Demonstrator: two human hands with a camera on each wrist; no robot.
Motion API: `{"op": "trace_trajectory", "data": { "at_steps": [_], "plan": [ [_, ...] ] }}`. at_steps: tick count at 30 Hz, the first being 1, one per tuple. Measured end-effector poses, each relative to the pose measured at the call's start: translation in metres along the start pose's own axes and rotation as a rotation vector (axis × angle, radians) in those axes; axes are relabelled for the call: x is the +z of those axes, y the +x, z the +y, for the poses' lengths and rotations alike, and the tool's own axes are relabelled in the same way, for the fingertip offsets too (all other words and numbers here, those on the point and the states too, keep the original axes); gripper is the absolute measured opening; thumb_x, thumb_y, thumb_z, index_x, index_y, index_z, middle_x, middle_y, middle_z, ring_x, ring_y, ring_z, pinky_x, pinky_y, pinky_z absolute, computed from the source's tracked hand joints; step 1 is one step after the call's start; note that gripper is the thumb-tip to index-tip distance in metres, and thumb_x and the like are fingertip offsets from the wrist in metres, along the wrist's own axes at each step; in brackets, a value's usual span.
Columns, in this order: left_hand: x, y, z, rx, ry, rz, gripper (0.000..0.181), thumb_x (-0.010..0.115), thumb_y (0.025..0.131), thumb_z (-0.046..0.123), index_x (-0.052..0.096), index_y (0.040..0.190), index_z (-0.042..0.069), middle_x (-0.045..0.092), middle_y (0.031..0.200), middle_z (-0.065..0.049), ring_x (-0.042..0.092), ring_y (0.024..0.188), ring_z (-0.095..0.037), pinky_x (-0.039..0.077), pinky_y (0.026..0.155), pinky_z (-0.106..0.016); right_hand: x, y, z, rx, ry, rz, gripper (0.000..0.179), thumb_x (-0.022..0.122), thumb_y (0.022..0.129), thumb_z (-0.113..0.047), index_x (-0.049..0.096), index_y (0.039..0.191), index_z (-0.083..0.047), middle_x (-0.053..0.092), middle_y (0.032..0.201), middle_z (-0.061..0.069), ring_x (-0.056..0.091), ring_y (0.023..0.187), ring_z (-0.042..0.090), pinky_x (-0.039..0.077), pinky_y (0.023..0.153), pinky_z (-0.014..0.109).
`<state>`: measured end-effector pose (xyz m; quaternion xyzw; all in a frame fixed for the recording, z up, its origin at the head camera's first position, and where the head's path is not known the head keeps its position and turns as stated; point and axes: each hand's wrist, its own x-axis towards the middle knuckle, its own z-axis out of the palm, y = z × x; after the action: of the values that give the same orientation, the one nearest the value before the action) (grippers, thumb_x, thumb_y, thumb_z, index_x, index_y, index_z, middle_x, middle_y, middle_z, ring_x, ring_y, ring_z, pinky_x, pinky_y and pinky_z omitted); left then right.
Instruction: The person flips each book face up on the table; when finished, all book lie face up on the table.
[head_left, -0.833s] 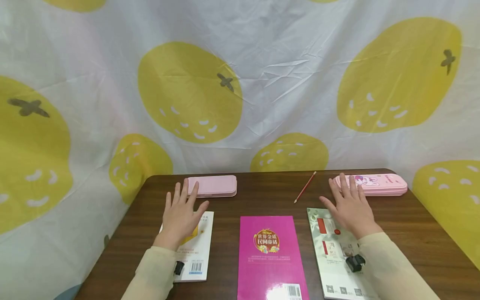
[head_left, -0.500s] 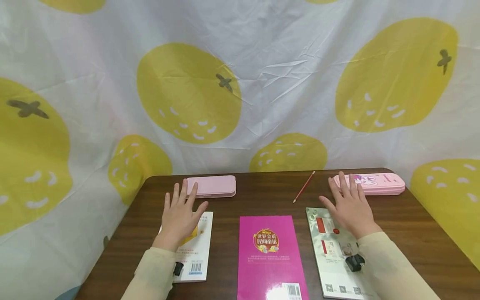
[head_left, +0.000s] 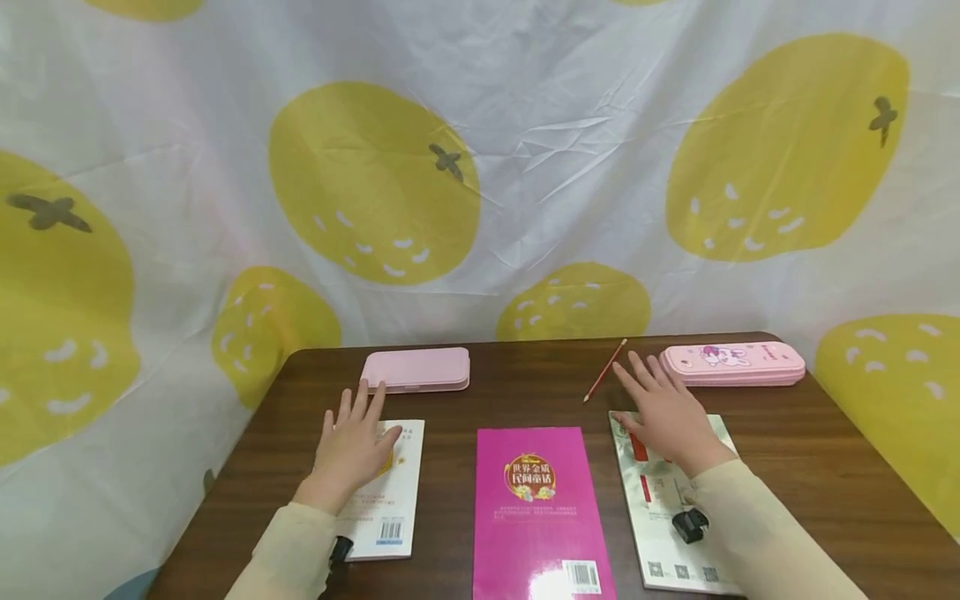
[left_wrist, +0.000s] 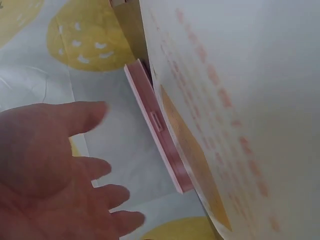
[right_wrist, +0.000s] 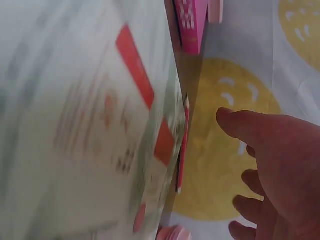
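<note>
My left hand (head_left: 351, 450) hovers over the white book (head_left: 405, 492) with its fingers spread, fingertips near the front edge of a plain pink pencil case (head_left: 417, 368). In the left wrist view its palm (left_wrist: 40, 170) shows nothing held. Over the pale green book (head_left: 651, 508) is my right hand (head_left: 667, 421), fingers spread and fairly straight. Its fingertips reach close to a red pencil (head_left: 604, 372) and a pink rabbit-print pencil case (head_left: 738, 364). The right wrist view shows the pencil (right_wrist: 183, 150) beyond the book's edge, apart from the fingers.
A magenta book (head_left: 536, 533) lies between the two hands on the dark wooden table (head_left: 525, 400). Behind the table hangs a white curtain (head_left: 570, 208) printed with yellow fruit. A black wrist camera (head_left: 688, 525) sits at the right sleeve.
My right hand has moved left, off the rabbit-print case and toward the pencil. The left hand has drawn slightly back and down from the plain pink case. The objects stay in place.
</note>
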<state>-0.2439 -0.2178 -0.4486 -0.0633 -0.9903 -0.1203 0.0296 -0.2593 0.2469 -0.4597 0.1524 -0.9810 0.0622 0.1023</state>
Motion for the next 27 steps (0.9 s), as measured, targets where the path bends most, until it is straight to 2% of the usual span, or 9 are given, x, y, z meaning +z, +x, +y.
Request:
{"op": "trace_trajectory", "data": {
  "at_steps": [2,4,7,10,15,19,24,27],
  "plan": [
    [0.001,-0.004,-0.005,-0.015,-0.014,-0.036,0.082,0.062,0.100,0.038,0.021,0.165,0.009,0.013,0.171,-0.024,0.014,0.155,-0.052,0.018,0.120,-0.072,0.002,0.005,-0.009,-0.041,-0.008,0.016,0.074,0.072,0.095,-0.036,0.042,0.157,-0.009,0.035,0.164,0.024,0.039,0.146,0.050,0.035,0.117,0.062],
    [0.001,-0.010,-0.009,-0.043,-0.036,-0.078,0.085,0.069,0.096,0.032,0.025,0.163,0.007,0.016,0.169,-0.026,0.021,0.153,-0.053,0.026,0.115,-0.074,0.004,0.008,-0.018,-0.074,0.000,0.028,0.067,0.075,0.093,-0.032,0.051,0.151,-0.008,0.044,0.159,0.023,0.055,0.134,0.047,0.047,0.106,0.059],
    [0.000,-0.019,-0.014,-0.079,-0.052,-0.143,0.081,0.073,0.092,0.027,0.034,0.160,0.006,0.025,0.166,-0.029,0.032,0.149,-0.053,0.035,0.108,-0.075,0.006,0.014,-0.032,-0.098,0.037,0.018,0.057,0.076,0.092,-0.029,0.061,0.142,-0.008,0.055,0.151,0.021,0.065,0.123,0.042,0.055,0.093,0.055],
    [-0.003,-0.028,-0.018,-0.103,-0.044,-0.188,0.073,0.076,0.090,0.024,0.045,0.154,0.006,0.037,0.161,-0.029,0.040,0.145,-0.051,0.039,0.104,-0.074,0.007,0.020,-0.045,-0.110,0.088,-0.007,0.048,0.076,0.092,-0.028,0.067,0.135,-0.009,0.063,0.142,0.017,0.066,0.122,0.038,0.056,0.093,0.054],
    [-0.010,-0.040,-0.027,-0.128,-0.005,-0.209,0.066,0.080,0.087,0.023,0.055,0.146,0.006,0.052,0.152,-0.024,0.049,0.138,-0.049,0.042,0.101,-0.072,0.011,0.031,-0.067,-0.142,0.167,-0.028,0.041,0.078,0.090,-0.027,0.071,0.128,-0.012,0.070,0.130,0.009,0.068,0.120,0.029,0.055,0.097,0.050],
    [-0.017,-0.047,-0.035,-0.127,0.014,-0.218,0.068,0.083,0.084,0.023,0.057,0.144,0.006,0.056,0.148,-0.023,0.052,0.135,-0.049,0.045,0.098,-0.071,0.016,0.039,-0.087,-0.161,0.224,-0.040,0.038,0.078,0.091,-0.027,0.072,0.126,-0.014,0.072,0.126,0.004,0.069,0.119,0.025,0.056,0.097,0.049],
    [-0.025,-0.055,-0.048,-0.130,0.018,-0.255,0.065,0.089,0.078,0.023,0.063,0.135,0.004,0.057,0.139,-0.029,0.053,0.127,-0.050,0.047,0.095,-0.069,0.022,0.048,-0.115,-0.159,0.341,-0.107,0.037,0.079,0.091,-0.026,0.072,0.126,-0.016,0.072,0.127,0.002,0.067,0.120,0.024,0.054,0.101,0.048],
    [-0.028,-0.059,-0.055,-0.143,0.012,-0.274,0.064,0.092,0.074,0.023,0.066,0.129,0.005,0.061,0.130,-0.029,0.056,0.120,-0.049,0.049,0.094,-0.068,0.025,0.055,-0.130,-0.194,0.358,-0.133,0.036,0.077,0.092,-0.026,0.072,0.126,-0.016,0.071,0.128,0.002,0.067,0.121,0.023,0.054,0.102,0.046]
  ]
}}
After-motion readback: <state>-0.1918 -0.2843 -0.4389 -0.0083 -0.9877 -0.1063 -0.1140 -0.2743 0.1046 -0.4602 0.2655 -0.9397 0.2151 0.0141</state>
